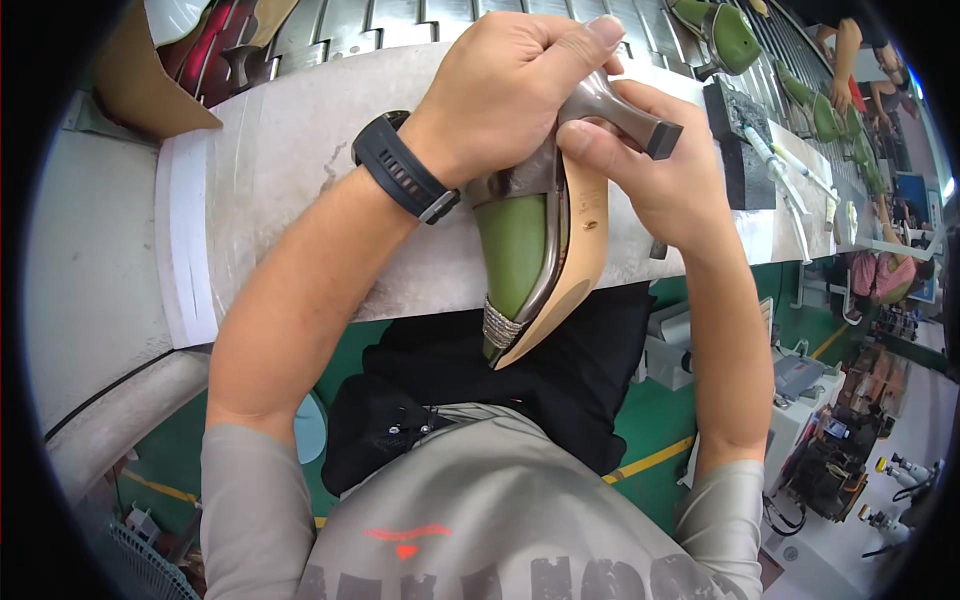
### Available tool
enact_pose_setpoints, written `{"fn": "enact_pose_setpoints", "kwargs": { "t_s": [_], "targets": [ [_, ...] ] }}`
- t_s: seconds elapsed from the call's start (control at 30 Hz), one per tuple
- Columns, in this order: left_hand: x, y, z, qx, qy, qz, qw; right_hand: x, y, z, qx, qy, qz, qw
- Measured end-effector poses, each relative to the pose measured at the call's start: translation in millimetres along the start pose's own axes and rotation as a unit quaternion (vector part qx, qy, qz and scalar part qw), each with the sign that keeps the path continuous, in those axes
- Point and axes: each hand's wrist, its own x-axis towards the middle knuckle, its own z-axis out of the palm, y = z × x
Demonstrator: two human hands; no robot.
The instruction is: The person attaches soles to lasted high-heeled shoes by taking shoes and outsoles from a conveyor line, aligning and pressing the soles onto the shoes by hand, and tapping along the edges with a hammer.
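A high-heeled shoe (583,235) with a grey-brown metallic upper, a tan sole and a glittery band near the toe hangs tilted over the table's near edge, its toe pointing down toward me. Inside it sits a green shoe last (513,250). The heel (625,118) sticks out to the right between my hands. My left hand (505,90), below a dark wristwatch, is closed around the shoe's heel end from the left. From the right, my right hand (655,165) grips the same end, thumb against the sole by the heel. Some fingers of both hands are hidden behind the shoe.
Behind the pale worktable (290,140) runs a slatted metal conveyor (350,28), with another shoe on a green last (735,40) at right. A cardboard box (145,75) stands at left. A black block (738,145) and slim white-handled tools (775,165) lie at right. Other people work farther right.
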Motion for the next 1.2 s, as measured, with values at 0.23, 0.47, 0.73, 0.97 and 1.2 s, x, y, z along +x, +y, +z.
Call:
{"fn": "enact_pose_setpoints", "kwargs": {
  "t_s": [0.23,0.47,0.73,0.97,1.2],
  "targets": [
    [2.0,-0.6,11.0,0.068,0.045,0.024,0.996,-13.1,3.9,14.3,-0.022,0.093,-0.035,0.995],
    [1.2,6.7,18.2,0.08,0.059,0.038,0.994,-14.8,13.4,14.8,0.132,0.04,0.001,0.99],
    [3.9,11.4,22.1,0.117,0.068,0.007,0.991,-27.3,13.6,25.2,0.108,0.104,0.026,0.988],
    [7.2,6.8,22.9,0.106,0.075,-0.005,0.992,-30.8,19.6,24.1,0.207,0.011,0.103,0.973],
    [5.0,1.6,25.3,0.124,0.097,0.032,0.987,-41.4,6.5,42.0,0.084,0.105,0.093,0.987]
  ]
}}
